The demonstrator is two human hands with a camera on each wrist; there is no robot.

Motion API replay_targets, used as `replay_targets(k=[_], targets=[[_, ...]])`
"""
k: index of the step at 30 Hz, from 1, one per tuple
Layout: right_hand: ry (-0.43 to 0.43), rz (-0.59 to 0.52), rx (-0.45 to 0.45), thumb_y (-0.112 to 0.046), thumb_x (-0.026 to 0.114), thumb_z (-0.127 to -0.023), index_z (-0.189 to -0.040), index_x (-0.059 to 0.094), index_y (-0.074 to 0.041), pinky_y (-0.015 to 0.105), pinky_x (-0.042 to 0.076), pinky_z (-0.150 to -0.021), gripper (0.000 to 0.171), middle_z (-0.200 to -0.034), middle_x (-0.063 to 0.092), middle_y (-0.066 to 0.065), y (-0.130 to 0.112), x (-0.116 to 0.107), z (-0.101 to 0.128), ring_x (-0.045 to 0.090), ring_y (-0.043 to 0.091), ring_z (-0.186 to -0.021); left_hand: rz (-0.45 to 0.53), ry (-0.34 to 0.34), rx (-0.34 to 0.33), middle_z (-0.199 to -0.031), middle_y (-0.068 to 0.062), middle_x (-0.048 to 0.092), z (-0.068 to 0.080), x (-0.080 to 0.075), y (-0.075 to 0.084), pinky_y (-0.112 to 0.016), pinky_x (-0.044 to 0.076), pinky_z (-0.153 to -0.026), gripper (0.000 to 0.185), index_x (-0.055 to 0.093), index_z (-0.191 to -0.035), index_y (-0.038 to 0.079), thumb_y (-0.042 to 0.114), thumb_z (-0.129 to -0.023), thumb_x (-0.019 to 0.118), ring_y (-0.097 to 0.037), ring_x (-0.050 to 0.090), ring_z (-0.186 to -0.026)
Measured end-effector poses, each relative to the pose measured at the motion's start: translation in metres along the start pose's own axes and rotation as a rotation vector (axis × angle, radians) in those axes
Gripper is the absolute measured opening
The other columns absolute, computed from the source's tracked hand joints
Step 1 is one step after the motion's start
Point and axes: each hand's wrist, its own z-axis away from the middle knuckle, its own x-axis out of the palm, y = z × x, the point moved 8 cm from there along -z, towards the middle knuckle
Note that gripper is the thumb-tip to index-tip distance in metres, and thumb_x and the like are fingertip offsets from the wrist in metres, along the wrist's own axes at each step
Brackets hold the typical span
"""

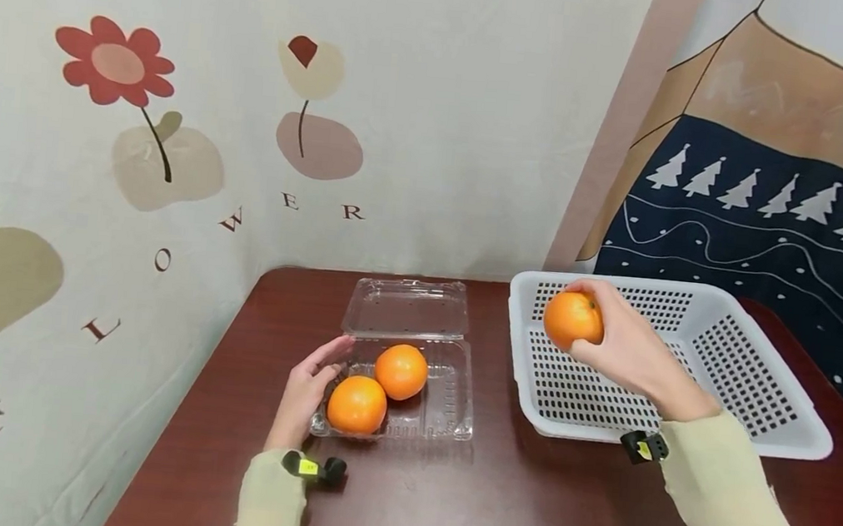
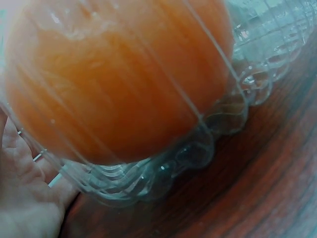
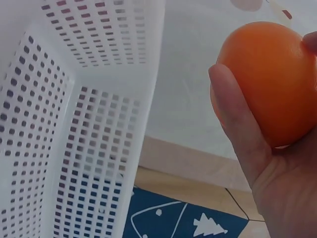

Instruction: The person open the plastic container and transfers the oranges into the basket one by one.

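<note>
In my right hand (image 1: pixel 621 339) I hold an orange (image 1: pixel 574 319), thumb and fingers curled round it, above the left part of a white plastic basket (image 1: pixel 770 444). The right wrist view shows the same orange (image 3: pixel 267 82) gripped beside the basket's wall. My left hand (image 1: pixel 302 395) holds the left side of a clear plastic clamshell box (image 1: pixel 447 395), with the thumb at its rim. Two more oranges sit inside the box, a front one (image 1: pixel 357 405) and a rear one (image 1: pixel 401 371). Through the box wall, an orange (image 2: pixel 119 84) fills much of the left wrist view.
The box's hinged lid (image 1: pixel 407 308) lies folded back towards the wall. Everything stands on a dark red-brown wooden table (image 1: pixel 416 496). Behind it hangs a pale cloth (image 1: pixel 450 107) printed with flowers and letters, and to the right a dark blue one with white trees (image 1: pixel 742 216).
</note>
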Motion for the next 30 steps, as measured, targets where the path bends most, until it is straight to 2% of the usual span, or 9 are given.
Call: replay_targets(k=[6, 15, 21, 26, 30], targets=[[-0.008, -0.011, 0.026, -0.012, 0.06, -0.07, -0.126, 0.035, -0.02, 0.037, 0.04, -0.066, 0.061, -0.112, 0.042, 0.004, -0.001, -0.009, -0.001, 0.045, 0.024, -0.087, -0.012, 0.013, -0.011, -0.128, -0.003, 0.05, 0.005, -0.003, 0.008, -0.018, 0.037, -0.093, 0.04, 0.048, -0.129, 0.013, 0.001, -0.091, 0.039, -0.018, 0.044, -0.118], [-0.022, 0.033, 0.059, -0.015, 0.06, -0.073, -0.127, 0.032, -0.02, 0.038, 0.041, -0.07, 0.061, -0.115, 0.04, 0.004, 0.006, -0.02, -0.002, 0.044, 0.024, -0.09, -0.032, 0.005, -0.02, -0.128, -0.002, 0.05, 0.004, -0.001, 0.009, -0.031, 0.034, -0.099, 0.039, 0.049, -0.129, 0.016, 0.005, -0.092, 0.041, -0.015, 0.044, -0.118], [-0.042, 0.059, 0.055, -0.016, 0.06, -0.073, -0.127, 0.033, -0.019, 0.039, 0.041, -0.07, 0.061, -0.117, 0.037, 0.005, 0.007, -0.023, -0.005, 0.043, 0.025, -0.09, -0.038, 0.003, -0.012, -0.129, -0.005, 0.049, 0.004, 0.0, 0.012, -0.028, 0.035, -0.098, 0.04, 0.048, -0.129, 0.014, 0.004, -0.092, 0.04, -0.021, 0.043, -0.119], [-0.054, 0.073, 0.063, -0.018, 0.059, -0.075, -0.13, 0.032, -0.02, 0.04, 0.041, -0.071, 0.061, -0.122, 0.035, 0.005, 0.009, -0.026, -0.01, 0.043, 0.026, -0.091, -0.021, 0.002, -0.008, -0.128, -0.002, 0.05, 0.003, -0.001, 0.009, -0.026, 0.035, -0.097, 0.039, 0.049, -0.129, 0.016, 0.004, -0.092, 0.041, -0.019, 0.044, -0.119], [-0.056, 0.08, 0.078, -0.02, 0.057, -0.076, -0.13, 0.032, -0.018, 0.042, 0.041, -0.072, 0.06, -0.124, 0.034, 0.007, 0.013, -0.028, -0.013, 0.042, 0.027, -0.092, -0.023, -0.001, -0.007, -0.127, 0.002, 0.05, -0.001, -0.001, -0.002, -0.025, 0.036, -0.097, 0.04, 0.05, -0.128, 0.021, 0.006, -0.092, 0.041, -0.014, 0.044, -0.117]])
